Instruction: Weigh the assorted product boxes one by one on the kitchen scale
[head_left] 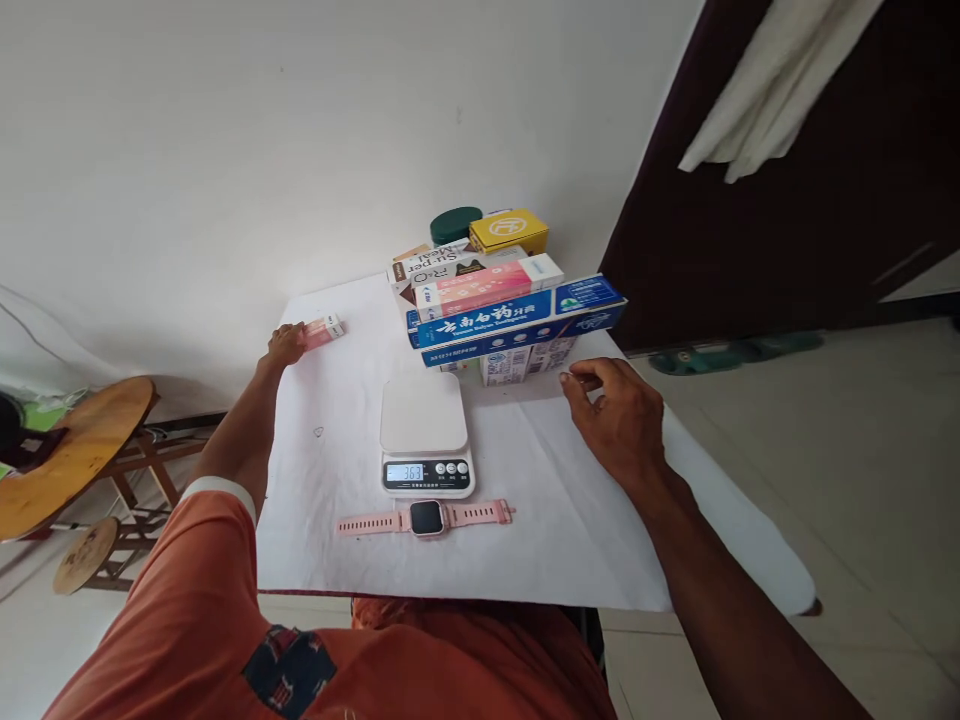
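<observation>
At the table's left, my left hand (287,343) is closed around the end of a small pink and white box (324,331). My right hand (622,415) hovers near the right side of a stack of boxes, its fingers loosely curled and nothing visible in them. A blue toothpaste box (517,318) lies across the stack, with a pink and white box (487,285) behind and above it. Between my hands sits a white digital kitchen scale (424,415), its plate bare and its display reading about 363. A pink-strapped smartwatch (427,517) lies stretched out in front of the scale.
Behind the stack are a yellow box (510,231), a dark green lid (456,224) and a Super Meal box (450,262). White sheeting covers the table (337,560). A round wooden table (82,450) and stool (86,555) stand left. Green slippers (705,358) lie on the floor.
</observation>
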